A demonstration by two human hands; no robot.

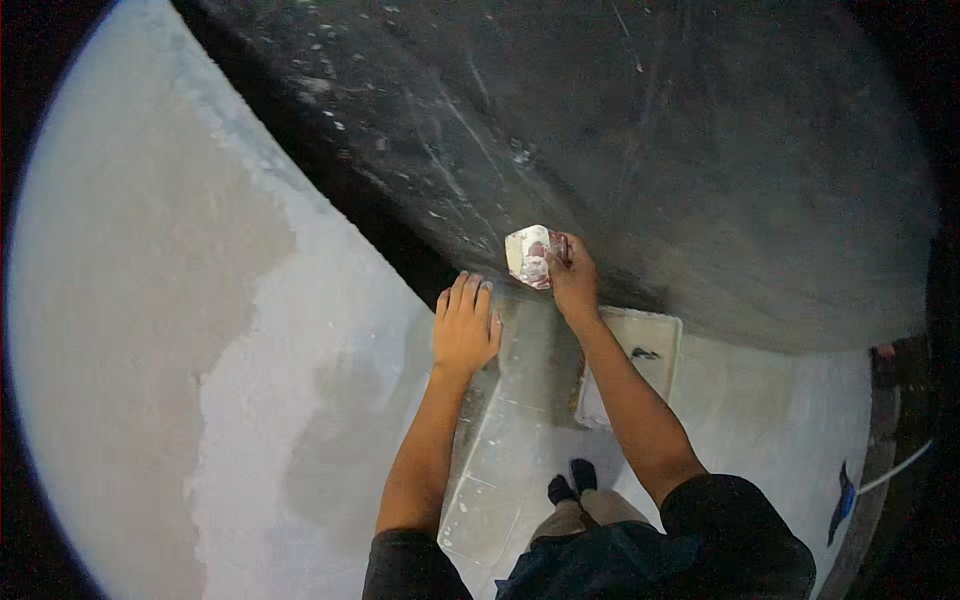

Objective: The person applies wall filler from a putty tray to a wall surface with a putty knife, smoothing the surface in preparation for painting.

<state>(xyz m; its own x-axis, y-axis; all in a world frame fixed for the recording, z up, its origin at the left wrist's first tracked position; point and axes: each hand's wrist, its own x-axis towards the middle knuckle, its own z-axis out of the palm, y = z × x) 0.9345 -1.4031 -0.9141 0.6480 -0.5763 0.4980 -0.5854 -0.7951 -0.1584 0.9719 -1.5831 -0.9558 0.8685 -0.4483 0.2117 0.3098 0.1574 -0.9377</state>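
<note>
My right hand grips a broad putty knife smeared with white and reddish paste. Its blade is held at the edge where the pale surface meets the dark ground. My left hand lies flat, palm down, on the pale plastered surface just left of the knife, fingers stretched out and holding nothing. Both forearms come up from the lower edge.
A white rectangular tray lies beneath my right forearm. Dark ground speckled with white spots fills the top. My two dark-socked feet show below. A white cable and a blue object sit at the right rim.
</note>
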